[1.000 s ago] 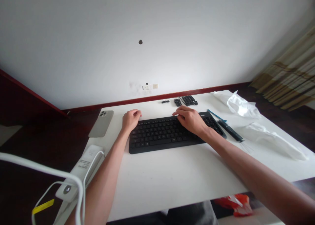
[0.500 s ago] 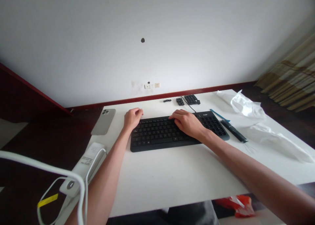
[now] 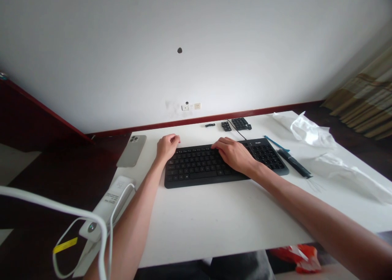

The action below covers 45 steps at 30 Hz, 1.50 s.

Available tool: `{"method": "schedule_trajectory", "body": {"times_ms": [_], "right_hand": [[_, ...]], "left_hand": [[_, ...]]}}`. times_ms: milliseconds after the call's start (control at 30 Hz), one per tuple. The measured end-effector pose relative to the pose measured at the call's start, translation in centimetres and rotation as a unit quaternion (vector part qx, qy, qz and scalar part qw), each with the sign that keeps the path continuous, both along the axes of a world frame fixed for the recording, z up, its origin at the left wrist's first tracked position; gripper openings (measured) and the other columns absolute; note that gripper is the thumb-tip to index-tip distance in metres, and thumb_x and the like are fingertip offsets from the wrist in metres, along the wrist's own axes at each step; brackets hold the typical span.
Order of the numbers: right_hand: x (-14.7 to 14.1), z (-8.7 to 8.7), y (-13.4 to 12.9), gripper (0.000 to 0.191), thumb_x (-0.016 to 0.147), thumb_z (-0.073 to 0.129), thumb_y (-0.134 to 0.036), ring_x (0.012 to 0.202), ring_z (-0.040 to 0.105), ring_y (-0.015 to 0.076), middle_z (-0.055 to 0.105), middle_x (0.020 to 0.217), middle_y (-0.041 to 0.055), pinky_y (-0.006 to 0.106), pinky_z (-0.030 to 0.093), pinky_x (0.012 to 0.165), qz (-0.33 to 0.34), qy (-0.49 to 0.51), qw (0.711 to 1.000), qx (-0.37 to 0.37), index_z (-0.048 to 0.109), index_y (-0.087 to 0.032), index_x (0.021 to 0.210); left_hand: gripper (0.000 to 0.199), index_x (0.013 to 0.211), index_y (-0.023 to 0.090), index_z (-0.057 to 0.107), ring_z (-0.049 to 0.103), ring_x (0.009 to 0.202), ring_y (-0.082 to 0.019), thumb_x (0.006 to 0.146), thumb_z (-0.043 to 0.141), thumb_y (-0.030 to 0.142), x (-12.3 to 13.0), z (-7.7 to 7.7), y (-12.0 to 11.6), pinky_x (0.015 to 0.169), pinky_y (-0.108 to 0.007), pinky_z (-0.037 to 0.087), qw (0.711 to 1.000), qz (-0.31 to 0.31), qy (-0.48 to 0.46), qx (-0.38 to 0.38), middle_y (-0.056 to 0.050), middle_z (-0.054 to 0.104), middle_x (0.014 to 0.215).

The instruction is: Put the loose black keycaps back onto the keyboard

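A black keyboard (image 3: 199, 175) lies on the white table, its right-hand number section (image 3: 266, 155) showing bare square sockets. At its upper left corner rests my left hand (image 3: 167, 146), fingers curled in; what they may hold is hidden. My right hand (image 3: 235, 154) lies across the middle of the keys, its fingers drawn together and their tips touching the top row. Anything small between those fingertips is out of sight. Behind the keyboard sit groups of loose black keycaps: a short row (image 3: 210, 125), a small block (image 3: 226, 126) and a larger block (image 3: 240, 124).
Right of the keyboard lie a blue stick-like tool (image 3: 277, 144), a black-handled tool with thin wires (image 3: 294, 164) and crumpled white plastic wrap (image 3: 315, 131). A phone (image 3: 132, 151) and a white power strip (image 3: 110, 202) with a looping white cable (image 3: 61, 197) are at left.
The whole view has shifted slightly, so the table and keyboard appear a little further right. Both hands keep nearly the same places on the keyboard.
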State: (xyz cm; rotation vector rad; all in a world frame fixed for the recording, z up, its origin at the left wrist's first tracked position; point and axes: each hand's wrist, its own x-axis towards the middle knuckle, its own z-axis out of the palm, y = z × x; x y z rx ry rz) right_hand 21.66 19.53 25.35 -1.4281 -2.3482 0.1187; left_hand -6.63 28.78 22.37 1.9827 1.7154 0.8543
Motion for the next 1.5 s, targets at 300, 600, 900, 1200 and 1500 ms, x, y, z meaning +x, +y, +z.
{"method": "schedule_trajectory", "body": {"times_ms": [300,600,900,1200,1500], "right_hand": [[1.2,-0.4,0.9,0.032,0.096,0.048,-0.013,0.099,0.068,0.0229,0.074,0.107,0.0064,0.036,0.055,0.090,0.050,0.079,0.996,0.017,0.075,-0.023,0.108],[4.4,-0.6,5.1,0.026,0.095,0.062,-0.025,0.100,0.070,0.0255,0.076,0.108,0.0085,0.041,0.055,0.092,-0.016,0.088,0.993,0.071,0.074,-0.020,0.118],[5.1,0.3,13.9,0.034,0.085,0.077,-0.030,0.105,0.071,0.0256,0.075,0.122,0.0094,0.037,0.055,0.094,-0.039,0.001,0.999,-0.025,0.077,-0.019,0.116],[3.3,-0.1,17.2,0.035,0.078,0.083,-0.035,0.095,0.075,0.0240,0.081,0.102,0.0061,0.033,0.059,0.086,-0.033,0.011,0.990,-0.137,0.080,-0.021,0.109],[1.4,0.0,17.4,0.022,0.082,0.076,-0.031,0.090,0.075,0.0226,0.081,0.102,0.0045,0.032,0.060,0.083,0.002,0.008,0.987,-0.160,0.083,-0.023,0.102]], "left_hand": [[0.033,0.069,0.023,0.067,0.056,0.062,-0.018,0.090,0.049,0.042,0.0,0.0,0.0,0.064,-0.028,0.035,1.000,-0.001,-0.001,0.001,0.000,0.063,0.061],[0.033,0.069,0.024,0.067,0.057,0.064,-0.018,0.090,0.049,0.041,-0.2,-0.3,0.3,0.064,-0.029,0.033,1.000,-0.005,-0.005,0.004,0.000,0.064,0.063],[0.032,0.069,0.024,0.067,0.059,0.067,-0.019,0.091,0.049,0.040,-0.2,-0.4,0.2,0.065,-0.029,0.033,1.000,-0.004,-0.009,0.003,-0.002,0.068,0.068],[0.033,0.069,0.023,0.069,0.058,0.065,-0.019,0.092,0.050,0.039,-0.2,-0.5,0.3,0.065,-0.029,0.035,1.000,0.002,-0.023,-0.001,-0.002,0.066,0.064],[0.032,0.069,0.023,0.069,0.059,0.065,-0.020,0.092,0.052,0.038,-0.2,-0.5,0.3,0.065,-0.029,0.035,1.000,0.007,-0.023,-0.007,-0.003,0.067,0.065]]}}
